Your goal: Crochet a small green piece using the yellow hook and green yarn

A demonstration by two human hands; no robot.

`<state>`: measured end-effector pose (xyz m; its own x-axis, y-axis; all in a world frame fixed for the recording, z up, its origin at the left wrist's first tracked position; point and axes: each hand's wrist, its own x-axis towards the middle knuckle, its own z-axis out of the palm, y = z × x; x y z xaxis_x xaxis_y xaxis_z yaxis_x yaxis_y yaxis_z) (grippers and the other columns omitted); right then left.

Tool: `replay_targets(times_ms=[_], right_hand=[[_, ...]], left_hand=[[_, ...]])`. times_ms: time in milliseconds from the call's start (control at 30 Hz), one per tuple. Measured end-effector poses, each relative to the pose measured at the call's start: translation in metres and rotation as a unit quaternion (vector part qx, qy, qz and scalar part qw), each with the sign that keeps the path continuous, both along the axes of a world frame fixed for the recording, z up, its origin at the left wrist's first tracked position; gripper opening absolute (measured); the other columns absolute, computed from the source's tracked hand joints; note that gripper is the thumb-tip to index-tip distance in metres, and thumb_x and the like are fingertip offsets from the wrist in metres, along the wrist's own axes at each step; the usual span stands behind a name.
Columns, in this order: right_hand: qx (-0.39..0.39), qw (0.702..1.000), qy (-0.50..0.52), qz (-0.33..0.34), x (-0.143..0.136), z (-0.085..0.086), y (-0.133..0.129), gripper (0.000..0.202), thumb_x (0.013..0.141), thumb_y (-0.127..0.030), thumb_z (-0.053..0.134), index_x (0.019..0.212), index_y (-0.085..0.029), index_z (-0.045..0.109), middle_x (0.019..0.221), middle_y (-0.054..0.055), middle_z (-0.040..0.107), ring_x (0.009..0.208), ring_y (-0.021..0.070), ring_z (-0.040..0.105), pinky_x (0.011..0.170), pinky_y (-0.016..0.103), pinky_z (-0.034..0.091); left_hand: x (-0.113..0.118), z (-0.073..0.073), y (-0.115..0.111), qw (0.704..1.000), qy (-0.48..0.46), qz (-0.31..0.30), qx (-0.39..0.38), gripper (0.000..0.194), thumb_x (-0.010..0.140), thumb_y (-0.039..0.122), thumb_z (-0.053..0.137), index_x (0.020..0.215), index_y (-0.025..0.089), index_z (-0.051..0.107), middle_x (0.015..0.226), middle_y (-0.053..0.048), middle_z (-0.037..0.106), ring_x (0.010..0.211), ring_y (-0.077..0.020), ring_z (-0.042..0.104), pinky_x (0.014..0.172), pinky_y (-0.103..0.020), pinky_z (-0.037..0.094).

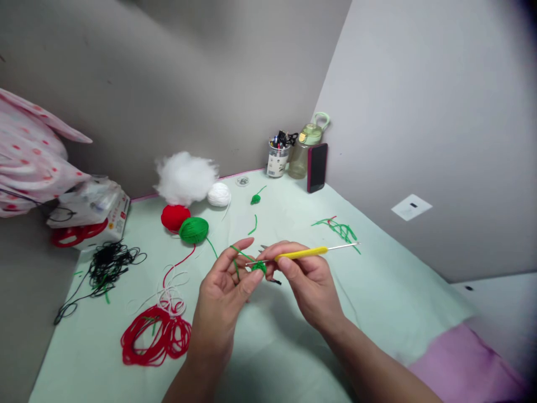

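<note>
Between thumb and fingers, my left hand (pixel 229 280) pinches a small green crochet piece (pixel 259 267). Green yarn loops over its raised index finger and leads back toward a green yarn ball (pixel 194 230). My right hand (pixel 308 274) grips a yellow-handled crochet hook (pixel 302 253) like a pen. One metal end of the hook meets the crochet piece; the other points right. Partly hidden behind my hands lies a dark-tipped metal tool (pixel 274 281). Farther back on the table rests a small green crocheted ball (pixel 255 198) with a yarn tail.
Red yarn (pixel 155 336) and black yarn (pixel 111 266) lie loose at left. White stuffing (pixel 185 178), a red ball (pixel 175 218) and a white ball (pixel 219 195) sit behind. A pen cup (pixel 277 159), bottle (pixel 300 157) and phone (pixel 317 168) stand at the back; green scraps (pixel 342 229) lie right.
</note>
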<state>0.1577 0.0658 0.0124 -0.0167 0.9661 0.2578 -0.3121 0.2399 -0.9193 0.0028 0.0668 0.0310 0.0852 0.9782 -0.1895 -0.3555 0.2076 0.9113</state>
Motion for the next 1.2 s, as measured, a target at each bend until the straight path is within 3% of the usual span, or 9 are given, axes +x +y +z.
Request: replay_targets(times_ms=[100, 200, 300, 433, 700, 833, 967, 1200], right_hand=[[-0.008, 1.0, 0.009, -0.006, -0.001, -0.001, -0.001, 0.015, 0.102, -0.032, 0.068, 0.103, -0.028, 0.082, 0.097, 0.002, 0.076, 0.076, 0.012, 0.068, 0.076, 0.028, 0.058], [-0.023, 0.999, 0.027, -0.007, -0.003, -0.001, -0.001, 0.015, 0.101, -0.034, 0.068, 0.102, -0.028, 0.082, 0.097, 0.003, 0.078, 0.075, 0.0121, 0.068, 0.076, 0.028, 0.057], [-0.042, 0.998, 0.044, -0.011, -0.004, -0.001, 0.0, 0.015, 0.1, -0.036, 0.07, 0.1, -0.027, 0.082, 0.097, 0.003, 0.078, 0.075, 0.012, 0.067, 0.076, 0.028, 0.057], [-0.069, 0.997, 0.046, -0.006, -0.002, -0.003, 0.001, 0.017, 0.098, -0.039, 0.072, 0.099, -0.025, 0.081, 0.098, 0.004, 0.078, 0.078, 0.0152, 0.068, 0.074, 0.031, 0.058], [-0.074, 0.995, 0.059, -0.007, -0.002, -0.004, 0.004, 0.016, 0.095, -0.04, 0.075, 0.098, -0.026, 0.082, 0.094, 0.004, 0.076, 0.077, 0.0155, 0.067, 0.071, 0.03, 0.058], [-0.056, 0.997, 0.037, -0.022, -0.004, -0.002, 0.003, 0.009, 0.093, -0.034, 0.078, 0.098, -0.029, 0.084, 0.089, 0.001, 0.072, 0.077, 0.0134, 0.067, 0.074, 0.028, 0.057], [-0.073, 0.996, 0.045, -0.015, -0.007, 0.002, 0.002, 0.008, 0.084, -0.025, 0.085, 0.091, -0.028, 0.084, 0.088, -0.001, 0.07, 0.067, 0.0124, 0.066, 0.064, 0.027, 0.056], [-0.086, 0.993, 0.004, -0.078, -0.009, 0.005, 0.002, 0.006, 0.077, -0.02, 0.085, 0.079, -0.025, 0.082, 0.075, -0.001, 0.07, 0.064, 0.0131, 0.064, 0.058, 0.025, 0.051]], left_hand=[[0.001, 0.001, -0.002, 1.0, 0.005, 0.008, -0.004, 0.06, 0.079, 0.03, 0.089, 0.136, 0.024, 0.068, 0.081, 0.002, 0.071, 0.073, -0.0125, 0.069, 0.066, -0.021, 0.054], [0.003, 0.003, -0.004, 1.0, -0.004, 0.017, -0.006, 0.069, 0.079, 0.027, 0.09, 0.142, 0.025, 0.063, 0.079, 0.005, 0.07, 0.077, -0.0122, 0.071, 0.08, -0.024, 0.057], [0.005, 0.004, -0.005, 1.0, -0.003, 0.023, -0.004, 0.067, 0.078, 0.028, 0.09, 0.14, 0.024, 0.064, 0.077, 0.005, 0.069, 0.076, -0.0125, 0.071, 0.081, -0.025, 0.058], [0.004, 0.001, -0.003, 1.0, 0.017, 0.025, -0.001, 0.06, 0.079, 0.027, 0.09, 0.134, 0.024, 0.067, 0.081, 0.004, 0.068, 0.072, -0.0117, 0.068, 0.062, -0.02, 0.054], [0.004, -0.004, 0.0, 1.0, -0.005, 0.022, -0.006, 0.054, 0.081, 0.026, 0.087, 0.131, 0.023, 0.067, 0.084, 0.004, 0.067, 0.071, -0.0102, 0.068, 0.076, -0.024, 0.058], [0.005, -0.004, 0.0, 1.0, -0.002, 0.03, -0.007, 0.054, 0.079, 0.024, 0.089, 0.129, 0.023, 0.067, 0.083, 0.005, 0.067, 0.069, -0.0095, 0.067, 0.074, -0.023, 0.058], [0.006, -0.006, -0.001, 1.0, -0.012, 0.025, -0.001, 0.054, 0.08, 0.024, 0.088, 0.13, 0.023, 0.066, 0.08, 0.006, 0.065, 0.069, -0.0102, 0.067, 0.074, -0.024, 0.059], [0.007, -0.01, -0.001, 0.999, -0.005, 0.054, -0.004, 0.057, 0.078, 0.025, 0.089, 0.13, 0.024, 0.067, 0.088, 0.003, 0.067, 0.083, -0.0139, 0.07, 0.079, -0.025, 0.059]])
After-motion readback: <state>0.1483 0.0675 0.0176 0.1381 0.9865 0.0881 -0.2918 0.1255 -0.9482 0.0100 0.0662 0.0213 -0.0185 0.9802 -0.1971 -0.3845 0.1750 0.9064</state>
